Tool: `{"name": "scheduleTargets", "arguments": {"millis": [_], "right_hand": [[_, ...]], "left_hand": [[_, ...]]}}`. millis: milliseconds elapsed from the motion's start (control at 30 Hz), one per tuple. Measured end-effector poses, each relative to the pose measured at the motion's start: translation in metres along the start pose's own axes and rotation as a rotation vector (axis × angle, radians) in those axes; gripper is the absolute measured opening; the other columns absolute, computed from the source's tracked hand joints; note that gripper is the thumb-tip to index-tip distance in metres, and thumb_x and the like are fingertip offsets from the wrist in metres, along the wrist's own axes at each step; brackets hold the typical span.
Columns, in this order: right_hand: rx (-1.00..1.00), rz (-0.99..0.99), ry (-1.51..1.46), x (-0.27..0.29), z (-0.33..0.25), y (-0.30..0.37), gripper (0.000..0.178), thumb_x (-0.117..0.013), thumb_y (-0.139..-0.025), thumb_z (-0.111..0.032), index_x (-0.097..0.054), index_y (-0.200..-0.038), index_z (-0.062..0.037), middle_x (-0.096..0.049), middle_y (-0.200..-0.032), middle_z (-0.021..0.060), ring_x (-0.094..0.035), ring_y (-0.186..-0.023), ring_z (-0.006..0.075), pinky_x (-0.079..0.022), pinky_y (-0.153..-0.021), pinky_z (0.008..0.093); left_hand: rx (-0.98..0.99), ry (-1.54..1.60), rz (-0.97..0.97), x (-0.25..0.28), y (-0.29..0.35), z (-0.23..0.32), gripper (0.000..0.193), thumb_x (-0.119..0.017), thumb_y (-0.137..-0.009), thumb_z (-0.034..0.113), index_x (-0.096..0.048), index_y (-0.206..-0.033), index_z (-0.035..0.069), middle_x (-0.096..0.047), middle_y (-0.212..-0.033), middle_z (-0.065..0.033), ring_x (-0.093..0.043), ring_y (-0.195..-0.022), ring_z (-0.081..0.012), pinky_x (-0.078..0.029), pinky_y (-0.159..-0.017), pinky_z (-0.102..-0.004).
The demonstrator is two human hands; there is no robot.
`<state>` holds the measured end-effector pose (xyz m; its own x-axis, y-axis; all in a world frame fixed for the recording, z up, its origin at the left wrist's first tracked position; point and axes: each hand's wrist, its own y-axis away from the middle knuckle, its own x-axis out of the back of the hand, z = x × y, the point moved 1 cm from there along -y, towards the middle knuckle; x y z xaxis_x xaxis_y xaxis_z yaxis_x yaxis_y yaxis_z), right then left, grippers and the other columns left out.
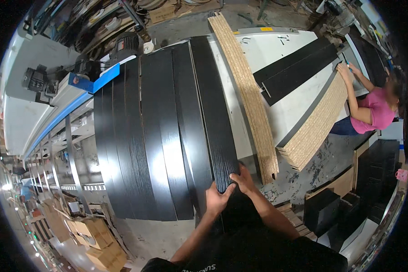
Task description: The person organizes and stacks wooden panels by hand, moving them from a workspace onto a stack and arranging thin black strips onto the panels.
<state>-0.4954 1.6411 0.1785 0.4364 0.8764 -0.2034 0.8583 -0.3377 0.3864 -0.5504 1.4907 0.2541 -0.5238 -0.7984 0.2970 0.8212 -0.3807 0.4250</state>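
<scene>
A long black wood-grain board (pixel 211 95) runs away from me, and both my hands are at its near end. My left hand (pixel 218 198) is closed round the left corner of that end. My right hand (pixel 243 179) grips the right edge, its thumb on top. Left of it, several more black boards (pixel 156 113) lie side by side with narrow gaps, shining under the lights. On the right, a stack of boards with raw particleboard edges (pixel 247 90) stretches lengthwise on the white table (pixel 283 115).
Another stack of boards (pixel 315 120) lies farther right, where a person in a pink top (pixel 376 106) has both hands at its far end. Two black boards (pixel 299 68) lie on the white surface. A machine with a blue rail (pixel 95 84) stands left; cardboard boxes (pixel 93 233) sit lower left.
</scene>
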Motion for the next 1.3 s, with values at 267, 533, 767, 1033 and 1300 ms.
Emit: {"name": "scheduleTargets", "arguments": {"millis": [267, 533, 767, 1033, 1300], "right_hand": [[0.225, 0.283, 1.008, 0.030, -0.109, -0.052, 0.076, -0.074, -0.095, -0.047, -0.048, -0.148, 0.0026, -0.058, -0.137, 0.0288, -0.059, -0.126, 0.0445, -0.047, -0.106, 0.0526], [-0.054, 0.600, 0.865, 0.119, -0.052, -0.086, 0.107, -0.077, -0.087, -0.067, -0.037, -0.153, 0.0060, -0.047, -0.150, 0.0319, -0.051, -0.135, 0.0504, -0.042, -0.114, 0.0571], [-0.032, 0.553, 1.025, 0.104, -0.057, -0.082, 0.117, -0.081, -0.079, -0.073, -0.037, -0.151, 0.0082, -0.051, -0.143, 0.0301, -0.057, -0.129, 0.0492, -0.050, -0.104, 0.0576], [0.334, 0.193, 0.978, -0.031, -0.042, -0.007, 0.121, -0.090, -0.077, -0.057, -0.029, -0.157, 0.0107, -0.041, -0.152, 0.0357, -0.043, -0.142, 0.0465, -0.033, -0.121, 0.0606], [-0.172, 0.407, 0.828, -0.074, 0.035, -0.019, 0.142, -0.094, -0.066, -0.066, -0.021, -0.159, 0.0132, -0.027, -0.160, 0.0384, -0.036, -0.148, 0.0527, -0.035, -0.122, 0.0567]], "left_hand": [[-0.077, -0.336, 0.264, -0.034, -0.102, 0.026, 0.060, -0.082, -0.090, 0.050, -0.065, -0.097, -0.007, -0.073, -0.083, -0.0297, -0.074, -0.079, -0.0483, -0.057, -0.067, -0.0553], [-0.167, -0.662, 0.154, -0.126, -0.124, 0.027, 0.045, -0.076, -0.093, 0.028, -0.056, -0.116, -0.005, -0.070, -0.107, -0.0254, -0.070, -0.092, -0.0422, -0.055, -0.091, -0.0504], [-0.478, -0.461, 0.129, -0.076, -0.109, 0.010, 0.039, -0.072, -0.095, 0.023, -0.068, -0.123, -0.004, -0.069, -0.115, -0.0263, -0.062, -0.111, -0.0459, -0.049, -0.099, -0.0527], [-0.090, -0.995, 0.710, 0.141, -0.099, -0.080, 0.102, -0.064, -0.097, 0.063, -0.029, -0.164, -0.006, -0.020, -0.167, -0.0401, -0.012, -0.158, -0.0575, -0.009, -0.129, -0.0630], [-0.187, -0.891, 0.664, 0.110, -0.105, -0.082, 0.102, -0.074, -0.087, 0.066, -0.042, -0.160, 0.002, -0.031, -0.160, -0.0384, -0.031, -0.145, -0.0548, -0.020, -0.120, -0.0664]]}}
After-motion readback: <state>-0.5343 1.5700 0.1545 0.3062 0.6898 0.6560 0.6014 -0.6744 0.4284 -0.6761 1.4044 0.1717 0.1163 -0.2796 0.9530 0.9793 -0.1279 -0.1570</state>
